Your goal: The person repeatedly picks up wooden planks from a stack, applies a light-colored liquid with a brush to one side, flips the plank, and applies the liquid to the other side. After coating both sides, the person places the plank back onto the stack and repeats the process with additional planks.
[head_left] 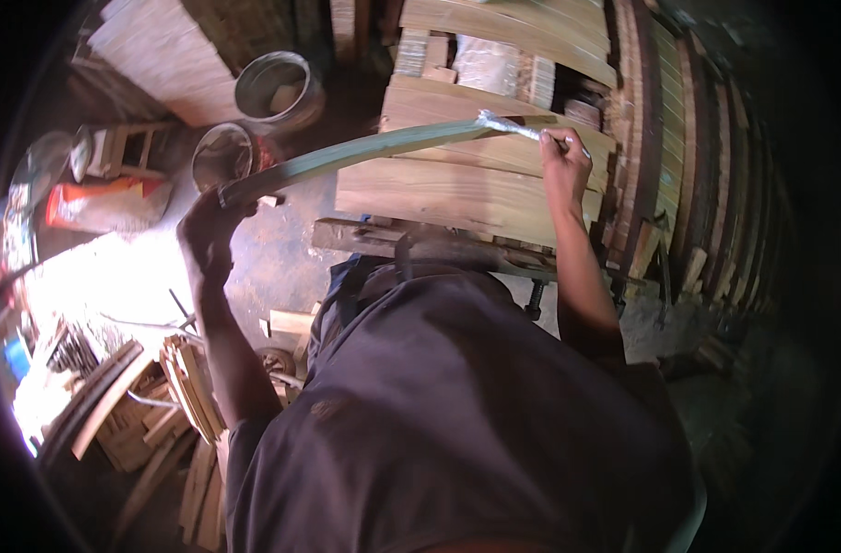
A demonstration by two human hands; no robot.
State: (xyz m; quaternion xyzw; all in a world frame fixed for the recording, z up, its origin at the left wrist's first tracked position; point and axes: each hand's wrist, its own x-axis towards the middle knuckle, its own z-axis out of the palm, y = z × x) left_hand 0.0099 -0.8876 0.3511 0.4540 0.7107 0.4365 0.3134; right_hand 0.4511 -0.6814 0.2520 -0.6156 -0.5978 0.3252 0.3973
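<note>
Two tins stood at the far left of our work, a dark-rimmed tin (223, 155) and a pale bucket (275, 88) behind it, both on the floor (282, 249). Just right of them our left hand (209, 229) was closed around the low end of a long curved wooden strip (365, 147). The strip rose rightward across the stack of planks (457, 189) to its upper end, where our right hand (564, 164) pinched a thin brush (522, 129) against it.

We judged the strip could swing or slip, since only one hand gripped it at its far end and it spanned open air; a slip would drag its wet face over the planks or knock the tin beside our left hand. A loaded brush might also drip onto the stack.

Pale grey-green coating covered most of the strip's upper face, glossy near the brush; whether its lowest part was coated we could not tell in the shadow.
</note>
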